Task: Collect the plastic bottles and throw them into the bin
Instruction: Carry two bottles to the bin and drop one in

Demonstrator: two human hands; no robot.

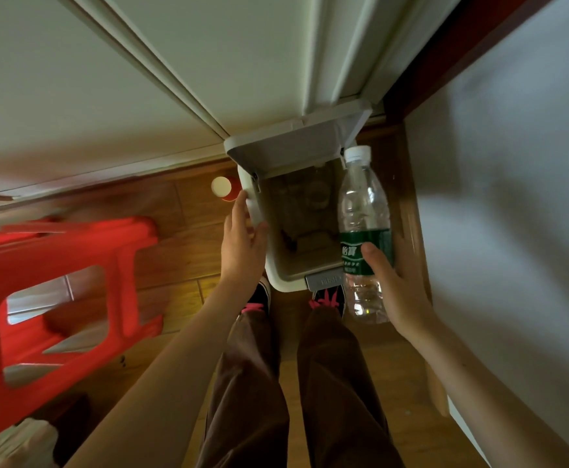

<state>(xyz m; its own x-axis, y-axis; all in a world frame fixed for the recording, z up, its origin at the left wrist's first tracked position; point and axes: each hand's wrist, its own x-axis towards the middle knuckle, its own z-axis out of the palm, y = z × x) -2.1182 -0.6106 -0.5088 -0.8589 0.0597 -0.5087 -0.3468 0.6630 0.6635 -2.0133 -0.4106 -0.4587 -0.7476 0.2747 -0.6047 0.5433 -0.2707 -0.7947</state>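
Observation:
A white bin [278,278] stands on the wooden floor right in front of my feet, its lid [286,146] raised against the wall and its inside dim, with some rubbish at the bottom. My right hand [399,292] grips a clear plastic bottle [361,204] with a green label and white cap, held upright over the bin's right edge. My left hand [242,244] rests on the bin's left rim, fingers curled around it. A second bottle with a white cap and red label [224,189] stands on the floor just left of the bin.
A red plastic stool [56,292] stands to the left, blurred. A white door or wall panel [141,62] rises behind the bin, and a white wall [513,197] closes the right side. My two shoes [327,298] touch the bin's front by its grey push pedal.

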